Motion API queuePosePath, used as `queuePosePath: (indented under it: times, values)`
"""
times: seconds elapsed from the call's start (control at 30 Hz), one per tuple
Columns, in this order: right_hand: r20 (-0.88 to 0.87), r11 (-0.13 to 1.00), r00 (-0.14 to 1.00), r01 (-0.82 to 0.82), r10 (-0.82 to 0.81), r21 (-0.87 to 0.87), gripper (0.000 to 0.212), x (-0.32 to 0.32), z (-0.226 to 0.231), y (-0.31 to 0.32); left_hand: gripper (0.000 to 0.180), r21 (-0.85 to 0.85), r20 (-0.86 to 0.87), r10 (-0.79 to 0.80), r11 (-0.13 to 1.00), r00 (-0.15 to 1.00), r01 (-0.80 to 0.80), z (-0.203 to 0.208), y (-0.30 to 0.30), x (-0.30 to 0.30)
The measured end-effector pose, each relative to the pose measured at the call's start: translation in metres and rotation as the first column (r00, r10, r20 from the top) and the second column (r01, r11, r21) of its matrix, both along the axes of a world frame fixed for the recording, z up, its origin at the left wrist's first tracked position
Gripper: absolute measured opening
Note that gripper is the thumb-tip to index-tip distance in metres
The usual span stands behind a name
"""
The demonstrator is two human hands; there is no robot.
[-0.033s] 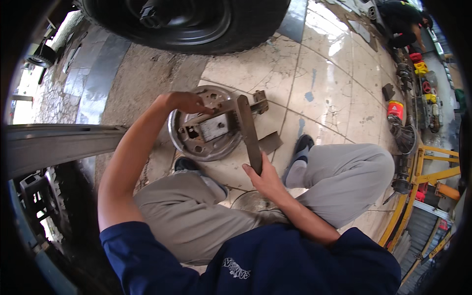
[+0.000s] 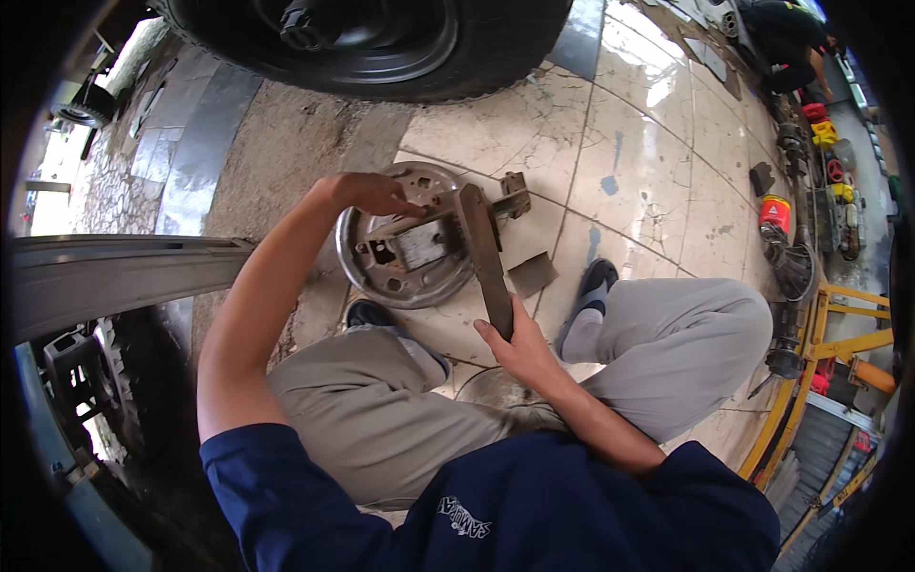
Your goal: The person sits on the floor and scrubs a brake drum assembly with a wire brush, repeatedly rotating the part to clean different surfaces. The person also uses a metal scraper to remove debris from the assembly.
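Observation:
A round, worn metal plate point(image 2: 405, 253) with holes and a square middle part lies on the tiled floor between my knees. My left hand point(image 2: 367, 194) grips its upper rim, fingers curled toward the centre. My right hand point(image 2: 519, 348) is closed around the lower end of a long flat metal bar point(image 2: 484, 253). The bar's upper end rests on the right side of the plate. A small metal bracket point(image 2: 515, 195) sticks out at the plate's upper right edge. I sit on the floor in grey trousers and dark shoes.
A large tyre point(image 2: 381, 48) fills the top. A vehicle body panel point(image 2: 114, 276) runs along the left. A flat metal piece point(image 2: 532, 274) lies by my right foot. On the right stand a red container point(image 2: 775, 212), a yellow frame point(image 2: 848, 343) and scattered parts. Another person point(image 2: 786, 38) crouches far right.

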State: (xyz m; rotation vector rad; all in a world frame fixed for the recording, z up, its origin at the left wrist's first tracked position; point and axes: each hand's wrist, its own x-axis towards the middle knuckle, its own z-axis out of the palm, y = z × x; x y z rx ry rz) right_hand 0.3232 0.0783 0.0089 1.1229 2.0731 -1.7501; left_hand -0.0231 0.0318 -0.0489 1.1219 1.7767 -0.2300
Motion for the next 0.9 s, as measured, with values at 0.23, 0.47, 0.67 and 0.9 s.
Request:
queuePosePath:
  times: [0.23, 0.47, 0.67, 0.9]
  values:
    - [-0.068, 0.992, 0.99, 0.125, -0.126, -0.008, 0.049, 0.004, -0.027, 0.014, 0.09, 0.012, -0.039, 0.002, 1.0, 0.999, -0.002, 0.027, 0.009, 0.01]
    - [-0.296, 0.972, 0.93, 0.233, -0.218, 0.018, 0.046, 0.003, -0.014, 0.008, 0.09, -0.001, -0.035, -0.01, 1.0, 0.999, 0.01, 0.03, 0.012, 0.01]
    - [-0.243, 0.929, 0.969, 0.053, 0.04, 0.366, 0.055, 0.007, -0.019, 0.012, 0.083, 0.014, -0.069, -0.01, 1.0, 0.998, 0.011, 0.027, 0.009, 0.01]
    - [-0.285, 0.93, 0.958, 0.081, 0.026, 0.358, 0.062, 0.012, -0.052, 0.015, 0.082, 0.044, -0.064, 0.002, 0.999, 0.998, 0.001, 0.017, 0.01, 0.007]
